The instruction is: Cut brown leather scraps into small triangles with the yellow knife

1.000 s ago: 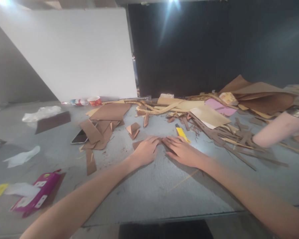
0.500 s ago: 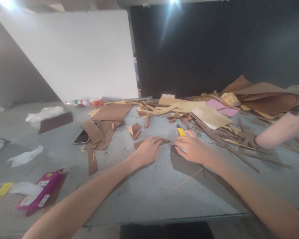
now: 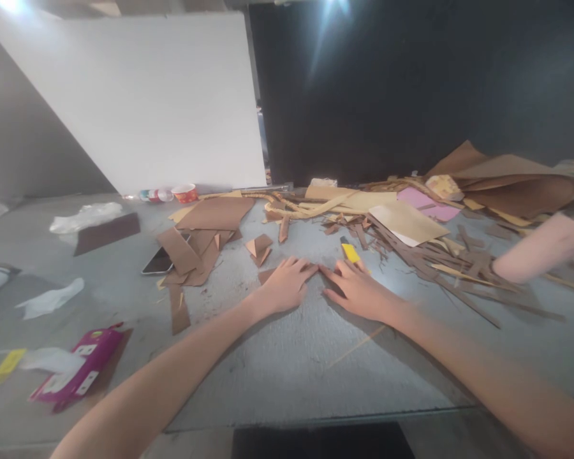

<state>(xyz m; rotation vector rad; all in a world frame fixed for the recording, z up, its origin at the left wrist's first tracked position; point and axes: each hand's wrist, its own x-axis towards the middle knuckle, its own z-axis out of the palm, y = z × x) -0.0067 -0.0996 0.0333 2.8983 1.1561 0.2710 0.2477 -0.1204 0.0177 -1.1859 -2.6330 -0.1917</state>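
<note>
My left hand point(image 3: 287, 284) lies flat with its fingers over a small brown piece point(image 3: 266, 275), which looks like leather or thick card. Most of that piece is hidden under the hand. My right hand point(image 3: 358, 290) rests on the table with fingers apart, its index fingertip meeting the left fingertips at the piece's right end. Just beyond the right hand is a yellow utility knife point(image 3: 350, 250) with a dark end, lying on the table. Folded brown scraps point(image 3: 259, 247) sit a little beyond my left hand.
Brown sheets partly cover a phone point(image 3: 157, 262) at left. A purple wipes pack point(image 3: 79, 370) lies front left. Dark strips and offcuts point(image 3: 425, 261) heap at right, where another person's forearm point(image 3: 543, 247) reaches in. White and black panels stand behind.
My right hand has slid left, away from the utility knife, until its fingertips reach those of my left hand. The left hand remains over the brown piece.
</note>
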